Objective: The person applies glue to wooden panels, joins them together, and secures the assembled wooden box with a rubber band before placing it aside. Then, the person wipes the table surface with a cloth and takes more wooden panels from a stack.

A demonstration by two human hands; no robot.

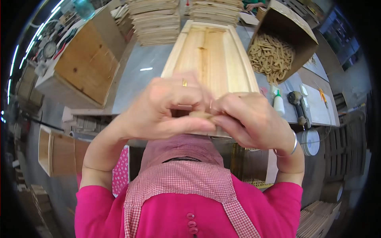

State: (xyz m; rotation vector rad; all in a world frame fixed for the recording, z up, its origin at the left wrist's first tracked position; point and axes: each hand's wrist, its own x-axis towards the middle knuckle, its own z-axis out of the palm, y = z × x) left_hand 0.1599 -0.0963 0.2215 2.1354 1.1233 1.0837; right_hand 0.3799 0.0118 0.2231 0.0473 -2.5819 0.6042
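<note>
My left hand (pixel 170 105) and my right hand (pixel 252 119) meet in front of my chest, above the near end of a wooden panel (pixel 214 59). Between their fingertips is a small tan strip (pixel 201 115), pinched from both sides. My fingers cover most of it, and the left ones are smeared by motion, so its exact kind is unclear. The panel is pale, with a raised frame round its boards, and lies flat on the grey table (pixel 145 67). A ring is on the left hand and a bangle on the right wrist.
Right of the panel, a tipped cardboard box (pixel 295 29) spills tan strips (pixel 272 55). Near it are a white glue bottle (pixel 278 104) and a dark power tool (pixel 297 105). Stacked panels (pixel 154 22) stand behind; a wooden cabinet (pixel 85 59) stands left. Another person's hand (pixel 251 6) shows far back.
</note>
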